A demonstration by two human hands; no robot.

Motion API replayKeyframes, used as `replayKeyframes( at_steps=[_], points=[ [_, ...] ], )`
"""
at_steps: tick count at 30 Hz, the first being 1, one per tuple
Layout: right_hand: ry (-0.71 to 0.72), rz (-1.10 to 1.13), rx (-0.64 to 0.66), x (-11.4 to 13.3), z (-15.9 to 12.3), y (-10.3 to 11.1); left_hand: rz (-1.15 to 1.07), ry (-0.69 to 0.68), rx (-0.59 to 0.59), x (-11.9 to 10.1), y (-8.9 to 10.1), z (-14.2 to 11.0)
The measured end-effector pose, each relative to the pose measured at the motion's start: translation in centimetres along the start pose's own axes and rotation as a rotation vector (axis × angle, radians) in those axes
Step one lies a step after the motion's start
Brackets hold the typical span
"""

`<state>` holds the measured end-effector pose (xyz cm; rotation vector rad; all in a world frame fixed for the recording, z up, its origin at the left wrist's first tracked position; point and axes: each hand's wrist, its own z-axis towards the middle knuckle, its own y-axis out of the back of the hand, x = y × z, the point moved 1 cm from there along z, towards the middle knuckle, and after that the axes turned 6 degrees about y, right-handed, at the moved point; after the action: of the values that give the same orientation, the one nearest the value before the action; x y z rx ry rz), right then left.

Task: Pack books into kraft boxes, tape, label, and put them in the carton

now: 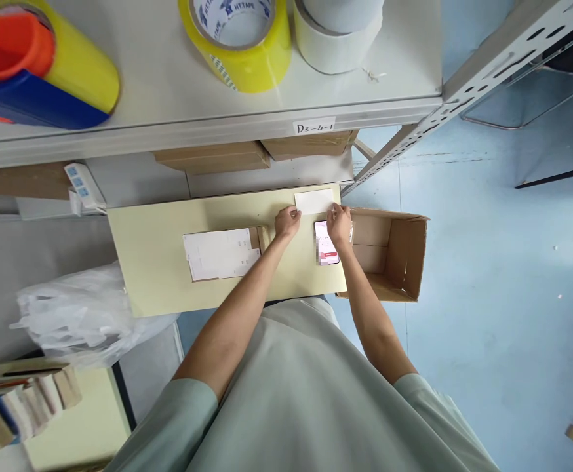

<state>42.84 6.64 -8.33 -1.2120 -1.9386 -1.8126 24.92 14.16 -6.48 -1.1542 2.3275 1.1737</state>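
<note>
On the pale yellow tabletop (153,255), near its right end, a white card (315,200) lies close to the far edge. Left hand (288,222): fingers drawn narrow, pinching the card's near left corner. Right hand (338,226): also narrow, fingertips pinching the near right corner. A phone (324,244) lies flat beside my right hand, partly covered by it, screen lit pink and white. Left of my left forearm, a flat carton (222,254) with white paper across its top. An open cardboard box (409,262) adjoins the tabletop's right end. Overhead, a grey shelf (143,65) marked D3-4-1 bears a yellow tape roll (264,65).
</note>
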Motion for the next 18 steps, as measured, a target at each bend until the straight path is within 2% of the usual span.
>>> replayKeyframes(
  at_steps=[8, 12, 15, 18],
  points=[
    [-0.015, 0.006, -0.001, 0.6, -0.1, 0.2, 0.080, 0.031, -0.065, -1.4, 0.0, -2.2],
    [-0.024, -0.018, 0.021, 1.2, -0.4, 0.5, 0.115, 0.055, -0.139, -2.4, 0.2, -3.0],
    [0.034, -0.051, 0.004, 2.4, -0.8, 1.0, 0.115, -0.049, -0.197, -3.2, 0.2, -3.6],
    [0.169, -0.049, -0.008, 4.2, -1.0, 1.4, 0.084, -0.191, -0.222, -4.1, -0.1, -4.8]
  ],
)
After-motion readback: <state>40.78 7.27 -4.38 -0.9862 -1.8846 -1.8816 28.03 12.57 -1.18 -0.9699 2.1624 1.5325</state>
